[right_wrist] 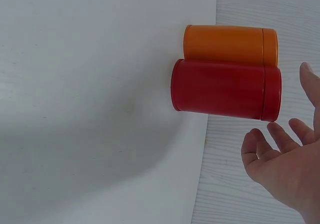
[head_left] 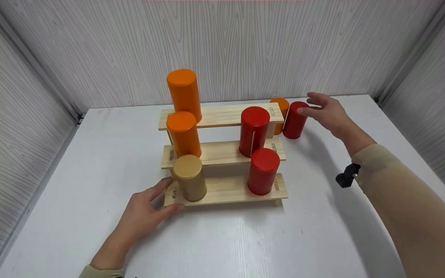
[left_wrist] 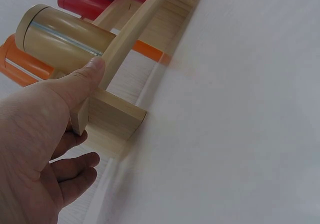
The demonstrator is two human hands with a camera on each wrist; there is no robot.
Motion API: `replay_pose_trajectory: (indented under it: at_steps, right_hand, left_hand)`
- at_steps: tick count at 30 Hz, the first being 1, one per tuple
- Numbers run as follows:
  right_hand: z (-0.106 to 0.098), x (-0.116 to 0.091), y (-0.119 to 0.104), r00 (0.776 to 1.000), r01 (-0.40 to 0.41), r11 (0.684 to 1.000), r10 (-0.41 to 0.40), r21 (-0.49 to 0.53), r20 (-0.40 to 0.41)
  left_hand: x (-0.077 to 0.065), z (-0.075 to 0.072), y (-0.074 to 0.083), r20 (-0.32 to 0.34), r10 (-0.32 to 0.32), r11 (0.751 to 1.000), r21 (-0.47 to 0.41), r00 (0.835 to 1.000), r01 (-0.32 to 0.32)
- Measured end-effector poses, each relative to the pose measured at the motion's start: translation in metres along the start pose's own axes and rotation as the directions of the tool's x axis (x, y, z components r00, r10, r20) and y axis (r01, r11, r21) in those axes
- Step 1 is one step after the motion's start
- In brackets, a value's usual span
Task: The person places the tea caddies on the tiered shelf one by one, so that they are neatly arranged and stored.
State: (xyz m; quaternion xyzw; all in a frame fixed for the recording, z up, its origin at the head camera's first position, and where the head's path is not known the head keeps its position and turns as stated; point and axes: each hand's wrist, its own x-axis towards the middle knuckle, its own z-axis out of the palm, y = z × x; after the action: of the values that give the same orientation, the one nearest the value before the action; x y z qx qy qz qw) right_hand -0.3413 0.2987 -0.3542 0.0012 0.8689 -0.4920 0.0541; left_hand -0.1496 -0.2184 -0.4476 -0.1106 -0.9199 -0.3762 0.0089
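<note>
A three-tier wooden rack [head_left: 226, 189] stands mid-table with orange, red and gold canisters on its steps. My left hand [head_left: 143, 214] grips the left end of the lowest step, beside the gold canister [head_left: 190, 179]. The left wrist view shows the thumb [left_wrist: 92, 72] against the board's edge and the other fingers around its end. Right of the rack, a red canister [head_left: 295, 121] stands on the table against an orange canister [right_wrist: 225, 44]. My right hand [head_left: 328, 114] is beside the red one's lid, fingers spread; the right wrist view shows a gap between them.
Orange canisters stand on the left of the top step [head_left: 185, 96] and middle step [head_left: 185, 135]. Red canisters stand on the right of the middle [head_left: 254, 131] and lowest [head_left: 264, 172] steps. Panelled walls [head_left: 230, 50] border the white table [head_left: 222, 247] behind and at both sides.
</note>
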Motion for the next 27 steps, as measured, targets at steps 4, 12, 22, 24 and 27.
replay_pose_trajectory:
  at_steps: [4, 12, 22, 24, 27]
  right_hand:
    - [0.005, 0.002, 0.005, 1.000, -0.020, 1.000, 0.020, -0.002, 0.006]
    - [0.013, 0.006, 0.011, 0.998, -0.062, 0.998, 0.062, 0.019, -0.004]
    - [0.016, 0.007, 0.017, 0.998, -0.058, 0.998, 0.058, 0.011, -0.036]
    - [0.016, 0.007, 0.018, 0.998, -0.056, 0.998, 0.056, 0.009, -0.042]
    - [0.017, 0.008, 0.019, 0.997, -0.054, 0.999, 0.054, 0.003, -0.047]
  left_hand:
    - [0.001, 0.000, 0.000, 0.002, -0.005, 1.000, -0.005, 1.000, 0.005]
    - [0.000, 0.000, 0.002, -0.001, 0.003, 1.000, -0.008, 1.000, -0.003]
    - [0.001, 0.001, 0.002, -0.015, 0.021, 1.000, 0.002, 1.000, -0.021]
    - [0.001, 0.001, 0.001, -0.012, 0.014, 1.000, 0.007, 1.000, -0.014]
    - [0.002, 0.001, 0.001, -0.009, 0.010, 1.000, 0.007, 1.000, -0.010]
